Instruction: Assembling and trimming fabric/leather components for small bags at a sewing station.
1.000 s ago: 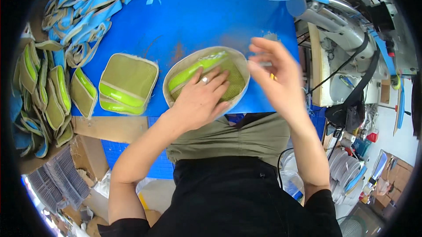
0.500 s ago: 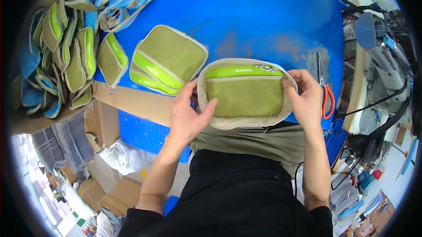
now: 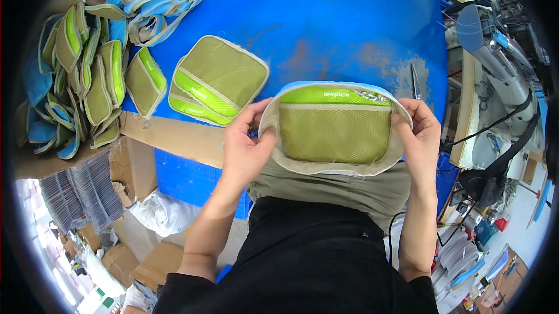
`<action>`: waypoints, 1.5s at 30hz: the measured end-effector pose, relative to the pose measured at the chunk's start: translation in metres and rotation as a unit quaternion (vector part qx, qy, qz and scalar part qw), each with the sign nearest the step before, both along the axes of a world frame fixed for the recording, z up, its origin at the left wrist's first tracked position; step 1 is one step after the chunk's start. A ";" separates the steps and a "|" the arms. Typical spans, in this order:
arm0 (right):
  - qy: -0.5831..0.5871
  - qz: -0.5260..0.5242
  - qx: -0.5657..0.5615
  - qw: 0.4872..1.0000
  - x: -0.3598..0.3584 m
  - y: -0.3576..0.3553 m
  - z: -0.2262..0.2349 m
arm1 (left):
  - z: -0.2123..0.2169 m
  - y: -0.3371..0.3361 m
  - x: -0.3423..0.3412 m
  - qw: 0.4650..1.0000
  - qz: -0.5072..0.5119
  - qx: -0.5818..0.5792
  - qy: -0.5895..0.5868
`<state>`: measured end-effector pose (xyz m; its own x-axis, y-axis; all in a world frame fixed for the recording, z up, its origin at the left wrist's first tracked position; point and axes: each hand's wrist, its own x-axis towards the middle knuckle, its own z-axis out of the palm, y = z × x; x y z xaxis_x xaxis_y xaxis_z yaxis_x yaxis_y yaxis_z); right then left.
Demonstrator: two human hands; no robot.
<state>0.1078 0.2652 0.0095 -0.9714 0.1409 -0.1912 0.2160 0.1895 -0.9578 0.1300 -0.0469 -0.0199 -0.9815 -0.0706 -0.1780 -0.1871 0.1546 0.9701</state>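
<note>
Head view, hands: I see my left hand [image 3: 244, 151] pinching the left end of a green mesh pouch [image 3: 335, 133], and my right hand [image 3: 420, 139] pinching its right end. Both hands are closed on it, thumbs on the front.

Head view, pouch: It is held flat between my hands, just above my lap, at the near edge of the blue table [image 3: 338, 29]. It has a bright lime strip along the top, a tan mesh front and a pale border that bulges out around it.

Head view, edges: The near table edge runs just behind my hands. A brown cardboard strip [image 3: 174, 136] lies along that edge, on the left.

Head view, open room: The middle and far part of the blue table is bare, with worn brown marks in the paint. Scissors [image 3: 416, 81] lie close to my right hand.

Head view, stacks: A small stack of finished pouches [image 3: 218, 78] sits just left of my left hand. One more pouch [image 3: 142, 81] leans beside it.

Head view, box: A cardboard box [image 3: 35, 160] at far left holds many green and blue pouches [image 3: 81, 75], packed on their edges.

Head view, far pile: Blue and tan strips [image 3: 157, 0] lie heaped at the top left.

Head view, right side: A sewing machine [image 3: 495, 75] stands past the table's right edge.
</note>
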 end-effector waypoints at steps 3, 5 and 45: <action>-0.002 0.004 -0.032 0.999 0.006 0.003 0.002 | 0.006 0.001 0.001 1.000 -0.001 0.007 0.026; 0.007 0.007 -0.022 1.000 0.007 0.004 0.002 | 0.009 0.000 0.002 0.999 -0.001 0.006 0.046; -0.145 0.245 -0.179 0.942 0.138 0.040 0.034 | 0.088 -0.014 0.090 0.801 -0.385 0.334 -0.313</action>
<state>0.2458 0.3051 0.0436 -0.8029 -0.4347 -0.4078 0.4484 0.0102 -0.8938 0.2202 -0.0608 0.0677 -0.3911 0.8298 -0.3981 -0.7685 -0.0564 0.6374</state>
